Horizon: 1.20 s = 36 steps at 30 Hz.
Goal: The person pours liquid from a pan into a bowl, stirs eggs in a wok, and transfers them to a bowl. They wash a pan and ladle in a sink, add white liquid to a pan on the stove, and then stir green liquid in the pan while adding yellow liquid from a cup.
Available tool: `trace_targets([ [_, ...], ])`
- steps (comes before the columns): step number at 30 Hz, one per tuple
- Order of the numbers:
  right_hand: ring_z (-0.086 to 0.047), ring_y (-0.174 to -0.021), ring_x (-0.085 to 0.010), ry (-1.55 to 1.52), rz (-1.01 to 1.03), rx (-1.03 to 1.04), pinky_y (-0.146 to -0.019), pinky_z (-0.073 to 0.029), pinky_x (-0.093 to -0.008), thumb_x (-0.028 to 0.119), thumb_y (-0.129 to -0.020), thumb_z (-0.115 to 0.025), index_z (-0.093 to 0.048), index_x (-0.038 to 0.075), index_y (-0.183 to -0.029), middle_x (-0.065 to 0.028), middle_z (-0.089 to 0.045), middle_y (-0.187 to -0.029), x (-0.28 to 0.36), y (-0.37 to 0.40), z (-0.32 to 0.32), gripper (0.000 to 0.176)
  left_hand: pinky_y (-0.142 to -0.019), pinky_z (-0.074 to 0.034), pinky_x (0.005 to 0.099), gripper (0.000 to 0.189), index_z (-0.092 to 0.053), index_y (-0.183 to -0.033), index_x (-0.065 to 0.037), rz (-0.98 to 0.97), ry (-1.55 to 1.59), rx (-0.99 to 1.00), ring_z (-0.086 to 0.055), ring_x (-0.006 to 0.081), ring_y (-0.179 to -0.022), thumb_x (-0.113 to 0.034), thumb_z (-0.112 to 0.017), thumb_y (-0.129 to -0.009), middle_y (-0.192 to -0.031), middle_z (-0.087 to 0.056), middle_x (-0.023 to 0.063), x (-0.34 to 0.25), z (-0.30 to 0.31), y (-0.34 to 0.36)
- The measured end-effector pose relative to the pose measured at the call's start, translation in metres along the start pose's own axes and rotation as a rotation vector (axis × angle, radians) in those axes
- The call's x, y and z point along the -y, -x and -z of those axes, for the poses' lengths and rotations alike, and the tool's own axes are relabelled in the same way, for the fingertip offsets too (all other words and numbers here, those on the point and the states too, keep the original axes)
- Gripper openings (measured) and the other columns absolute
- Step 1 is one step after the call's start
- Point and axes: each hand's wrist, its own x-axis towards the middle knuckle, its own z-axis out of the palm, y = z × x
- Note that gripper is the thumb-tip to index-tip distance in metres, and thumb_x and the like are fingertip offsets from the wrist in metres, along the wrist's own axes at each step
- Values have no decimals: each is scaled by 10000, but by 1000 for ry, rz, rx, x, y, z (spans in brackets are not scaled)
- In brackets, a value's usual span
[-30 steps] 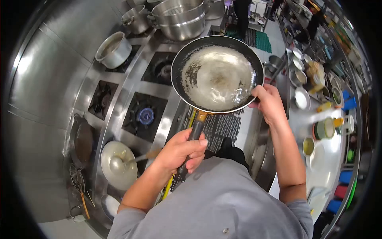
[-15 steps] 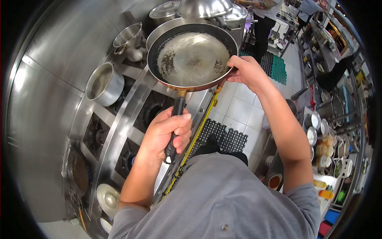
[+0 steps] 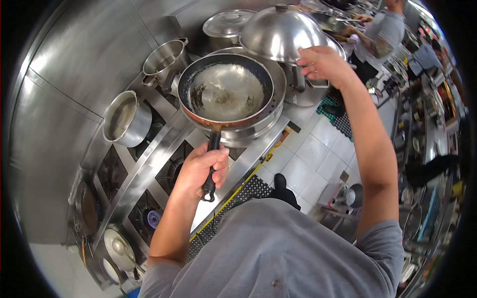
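Note:
My left hand is wrapped round the black handle of a frying pan. The pan has a dark rim, a reddish outer side and a pale, whitish film over its inside. It is held over a large round steel vessel at the stove's edge. To the right of the pan, my right hand is raised with its fingers apart, in front of the lower edge of a domed steel lid. Whether the fingertips touch the lid cannot be told.
Pots and a steel strainer pot stand on the stove at left. A lit burner shows lower left. A lidded pot is behind. A co-worker stands upper right. Shelves with containers line the right.
My right hand has let go of the pan's rim and moved up to the domed lid. The pan, still in my left hand, is now over the round vessel. The view has shifted.

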Motion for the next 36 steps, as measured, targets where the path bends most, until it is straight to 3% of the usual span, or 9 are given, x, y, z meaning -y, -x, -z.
trace_targets([
  [8, -692, -898, -150, 264, 282, -61, -760, -580, -321, 479, -970, -717, -619, -29, -1389, -104, -711, -1160, 29, -213, 88, 666, -386, -409, 301, 166, -528, -1015, -57, -12, 13, -209, -480, 113, -451, -111, -679, -969, -674, -478, 2, 12, -46, -50],
  [12, -736, -1086, -365, 835, 681, -388, -981, -556, -464, 545, -947, -672, -602, -42, -1436, -221, -743, -1217, 17, -312, 94, 767, -402, -415, 292, 204, -522, -852, -59, -21, -50, -333, -484, 112, -451, -135, -672, -967, -637, -474, 3, 19, -69, -60],
  [13, -678, -1210, -415, 838, 608, -277, -1099, -476, -486, 584, -959, -624, -596, -4, -1457, -233, -726, -1270, 23, -318, 94, 771, -410, -420, 291, 249, -507, -792, -63, -24, -50, -356, -490, 112, -450, -142, -663, -968, -629, -485, 8, 19, -73, -62],
  [17, -685, -1193, -391, 965, 524, -28, -1042, -517, -471, 540, -957, -646, -693, 36, -1343, -186, -746, -1231, 34, -337, 96, 637, -414, -426, 296, 238, -507, -808, -61, -14, -116, -465, -497, 115, -447, -150, -661, -965, -640, -510, 17, 20, -89, -66],
  [26, -711, -928, -343, 968, 632, -39, -878, -545, -422, 389, -832, -792, -690, -16, -1135, -232, -728, -933, 43, -346, 85, 516, -412, -454, 304, 156, -540, -907, -22, -29, -396, -639, -557, 132, -456, -121, -655, -945, -660, -556, 29, 13, -105, -76],
  [29, -718, -993, -387, 953, 667, -59, -885, -552, -457, 418, -794, -789, -720, -8, -1120, -238, -746, -1026, 41, -359, 82, 540, -413, -455, 316, 164, -539, -911, -15, -36, -557, -704, -579, 140, -459, -127, -653, -948, -662, -568, 36, 12, -104, -75],
  [32, -721, -1018, -393, 821, 862, -209, -904, -551, -463, 418, -774, -753, -722, -12, -1146, -256, -747, -1060, 27, -367, 74, 569, -527, -534, 389, 237, -557, -930, 35, 3, -807, -861, -633, 244, -514, -180, -650, -966, -674, -618, 127, 16, -108, -77],
  [33, -722, -1027, -393, 881, 781, -144, -913, -549, -462, 422, -777, -742, -723, -16, -1158, -256, -748, -1073, 30, -370, 75, 581, -669, -579, 484, 260, -545, -982, 65, -33, -1007, -908, -698, 393, -644, -176, -644, -967, -730, -670, 235, 25, -101, -81],
  [36, -725, -1041, -392, 1024, 609, -19, -935, -546, -459, 440, -782, -718, -728, -21, -1177, -252, -751, -1101, 54, -361, 71, 607, -768, -570, 566, 266, -529, -1009, 72, -69, -1336, -1050, -706, 503, -801, -165, -641, -968, -803, -697, 302, 39, -106, -89],
])
